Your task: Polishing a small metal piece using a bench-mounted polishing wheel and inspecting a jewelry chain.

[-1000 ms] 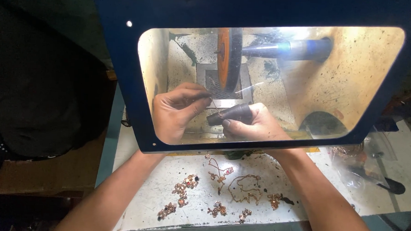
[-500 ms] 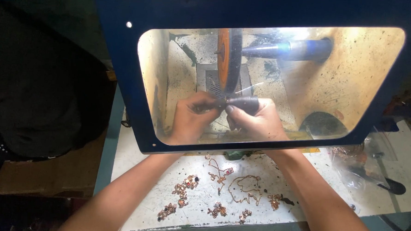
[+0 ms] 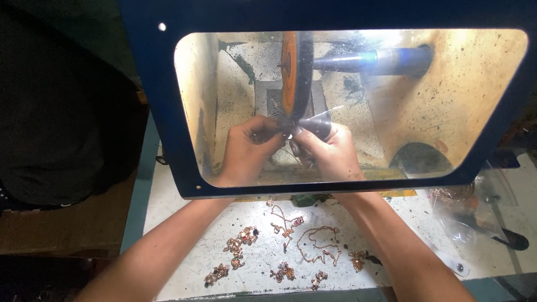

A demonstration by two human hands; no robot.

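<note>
One polishing wheel (image 3: 296,74), orange-faced, stood on one dark shaft (image 3: 375,60) inside a blue-framed hood with a clear window (image 3: 464,87). Left hand (image 3: 244,153) and right hand (image 3: 329,152), both behind the window, together pinched one small piece (image 3: 291,132), too small to identify, against the wheel's lower edge, presumably for a steady grip; the right hand also clasped a dark holder (image 3: 318,126). Roughly ten copper-coloured jewellery pieces (image 3: 282,248) lay spread on the white tabletop (image 3: 181,225), within reach.

Two bare forearms showing, no sleeves anywhere along them, and both hands, left (image 3: 244,153) and right (image 3: 332,154), are ungloved, without any visible rings, watch or bands.
</note>
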